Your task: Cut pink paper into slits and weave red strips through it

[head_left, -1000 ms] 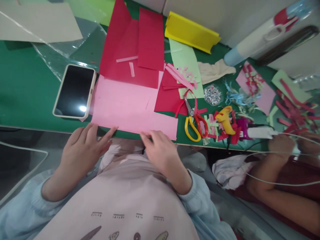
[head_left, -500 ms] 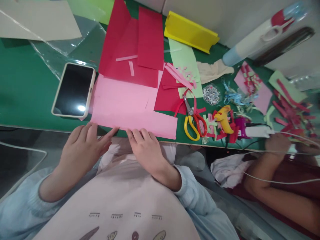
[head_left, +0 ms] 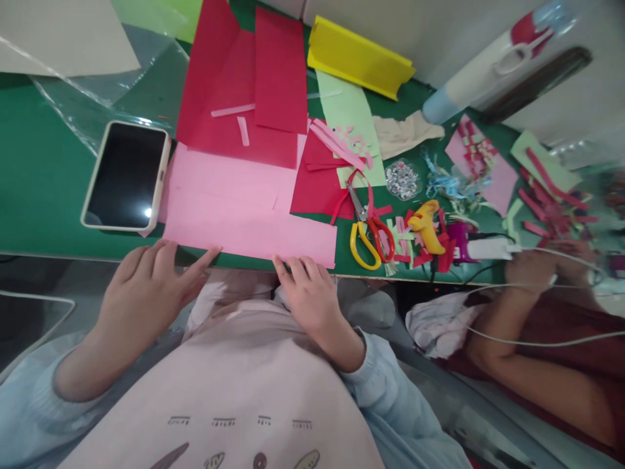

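A sheet of pink paper [head_left: 234, 218] lies along the near edge of the green table, its front strip folded over. My left hand [head_left: 146, 280] rests at the fold's left end, forefinger stretched out along the edge and apart from the other fingers. Further right, my right hand [head_left: 312, 290] lies with its fingertips on the same folded edge, fingers extended and holding nothing. Red paper [head_left: 219, 137] covers the back of the pink sheet. Scissors [head_left: 366, 228] with one yellow and one red handle lie to the right of it.
A phone [head_left: 125, 176] lies left of the paper. A yellow folded piece [head_left: 359, 55], a clear dish of small beads [head_left: 403, 179], a yellow glue gun [head_left: 427, 225] and paper scraps sit rightward. At far right is a co-worker's arm [head_left: 527, 326] beside a white cable.
My right hand has slid to the right along the folded edge, away from my left hand. My left hand stays at the left end. The view has shifted slightly.
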Demonstrator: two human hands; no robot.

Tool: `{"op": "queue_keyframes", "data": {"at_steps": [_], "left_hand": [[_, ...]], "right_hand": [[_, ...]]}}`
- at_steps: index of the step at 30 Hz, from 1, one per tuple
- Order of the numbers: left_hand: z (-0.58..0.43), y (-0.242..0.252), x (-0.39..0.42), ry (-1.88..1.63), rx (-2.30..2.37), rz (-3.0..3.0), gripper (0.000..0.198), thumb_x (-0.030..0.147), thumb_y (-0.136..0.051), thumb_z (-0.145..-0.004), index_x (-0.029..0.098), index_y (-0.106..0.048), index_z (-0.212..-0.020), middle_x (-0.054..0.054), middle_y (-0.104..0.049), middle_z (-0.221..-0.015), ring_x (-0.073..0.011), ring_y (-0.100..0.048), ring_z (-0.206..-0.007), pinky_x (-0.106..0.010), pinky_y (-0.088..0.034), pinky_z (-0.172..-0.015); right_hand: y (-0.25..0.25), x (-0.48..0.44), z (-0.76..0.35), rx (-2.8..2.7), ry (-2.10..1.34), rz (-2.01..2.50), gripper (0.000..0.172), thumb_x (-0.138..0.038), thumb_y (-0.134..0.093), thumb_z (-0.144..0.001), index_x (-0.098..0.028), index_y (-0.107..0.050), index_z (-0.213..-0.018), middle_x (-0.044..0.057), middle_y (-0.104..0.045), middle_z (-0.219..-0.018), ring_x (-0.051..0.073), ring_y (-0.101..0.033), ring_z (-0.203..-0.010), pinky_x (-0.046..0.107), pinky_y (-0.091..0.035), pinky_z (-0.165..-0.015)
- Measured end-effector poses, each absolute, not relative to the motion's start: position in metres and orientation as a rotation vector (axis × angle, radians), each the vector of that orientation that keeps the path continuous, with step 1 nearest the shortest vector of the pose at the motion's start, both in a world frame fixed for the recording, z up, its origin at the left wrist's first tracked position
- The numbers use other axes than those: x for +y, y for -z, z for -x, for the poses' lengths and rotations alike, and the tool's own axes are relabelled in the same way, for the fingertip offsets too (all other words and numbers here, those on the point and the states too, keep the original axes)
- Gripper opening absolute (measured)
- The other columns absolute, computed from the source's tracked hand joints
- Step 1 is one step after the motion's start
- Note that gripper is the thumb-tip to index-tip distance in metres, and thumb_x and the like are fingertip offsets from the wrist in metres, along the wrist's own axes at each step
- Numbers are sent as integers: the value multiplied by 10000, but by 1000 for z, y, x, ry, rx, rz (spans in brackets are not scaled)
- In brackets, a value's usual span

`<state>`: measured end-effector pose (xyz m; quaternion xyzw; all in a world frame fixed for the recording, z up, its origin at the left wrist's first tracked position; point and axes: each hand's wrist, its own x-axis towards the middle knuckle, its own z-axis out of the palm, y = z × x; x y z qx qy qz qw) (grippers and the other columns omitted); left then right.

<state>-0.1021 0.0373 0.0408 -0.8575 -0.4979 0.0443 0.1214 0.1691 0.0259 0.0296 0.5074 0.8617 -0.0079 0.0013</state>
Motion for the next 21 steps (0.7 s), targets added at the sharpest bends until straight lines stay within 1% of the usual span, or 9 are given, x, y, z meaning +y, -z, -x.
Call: {"op": "queue_keyframes", "data": {"at_steps": [4, 9, 15, 18, 21], "left_hand": [[102, -40, 37, -100, -1528, 2548, 637, 400, -468, -998, 383, -207, -1578, -171, -615, -1142, -299, -621, -893, -476, -486, -865], [104, -39, 36, -156, -1502, 2517, 645, 442, -459, -996, 375, -198, -1582, -157, -593, -1115, -289, -597, -903, -453, -486, -867], [107, -38, 37, -159, -1425, 2488, 665, 472, -449, -994, 364, -169, -1587, -176, -580, -1127, -292, -570, -887, -434, -474, -849], [105, -40, 38, -156, -1417, 2489, 645, 467, -439, -998, 351, -195, -1584, -169, -587, -1078, -292, -556, -853, -423, -464, -827], [104, -43, 40, -176, -1433, 2505, 603, 465, -428, -1001, 352, -263, -1570, -145, -593, -990, -287, -547, -810, -420, -454, -814]], "right_hand": [[-28, 19, -183, 2658, -22, -1641, 433, -132, -437, -997, -183, -535, -1415, 100, -640, -1087, 223, -493, -1023, 370, -440, -830], [-28, 12, -198, 2640, -121, -1686, 434, -109, -452, -980, -181, -558, -1395, 99, -636, -1059, 235, -484, -1025, 375, -419, -838], [-26, 7, -217, 2635, -175, -1749, 443, -84, -464, -957, -175, -574, -1377, 107, -635, -1116, 232, -479, -1048, 362, -407, -820], [-25, 4, -224, 2612, -164, -1776, 447, -82, -466, -953, -171, -578, -1376, 113, -632, -1134, 237, -476, -1061, 364, -411, -833], [-26, 4, -225, 2596, -143, -1794, 450, -78, -473, -944, -171, -590, -1369, 119, -628, -1115, 244, -476, -1057, 361, -422, -833]]}}
